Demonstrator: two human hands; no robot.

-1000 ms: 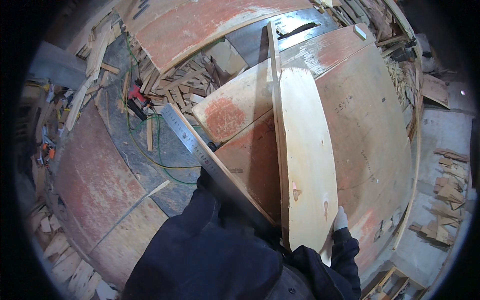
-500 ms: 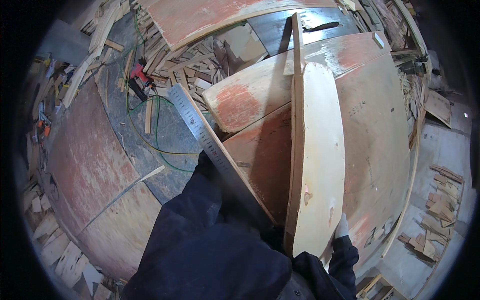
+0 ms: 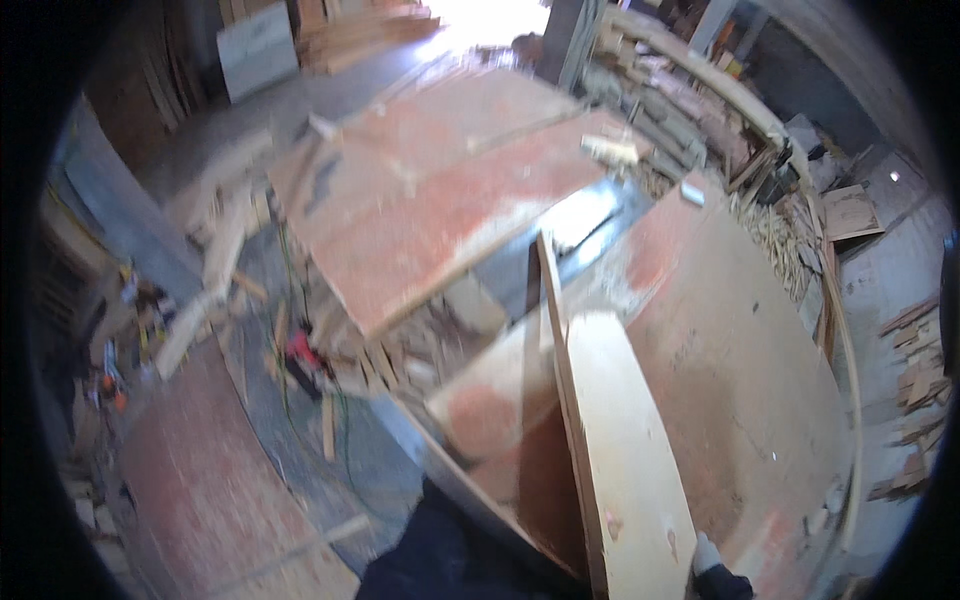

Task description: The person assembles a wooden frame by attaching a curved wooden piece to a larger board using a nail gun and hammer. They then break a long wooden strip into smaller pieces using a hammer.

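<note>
In the head view, a pale plank (image 3: 625, 450) stands on edge and runs from the lower middle up toward the centre, resting on a wide reddish board (image 3: 740, 370) that serves as the desk. The right hand (image 3: 712, 565), in a light glove with a dark sleeve, sits at the plank's lower right edge and touches it; whether its fingers are closed around the plank cannot be told. The left hand is hidden behind the dark sleeve (image 3: 440, 550) at the bottom edge, next to a long metal ruler (image 3: 450, 480) lying slantwise beside the plank. To the plank's left lies a smaller red-stained panel (image 3: 490, 400). Beyond it, another large reddish sheet (image 3: 430, 190) is propped over a heap of wood scraps (image 3: 400, 350). A red power tool (image 3: 298, 355) with a green cable (image 3: 340, 430) lies on the floor to the left. Stacked timber (image 3: 690, 90) lines the far right.
</note>
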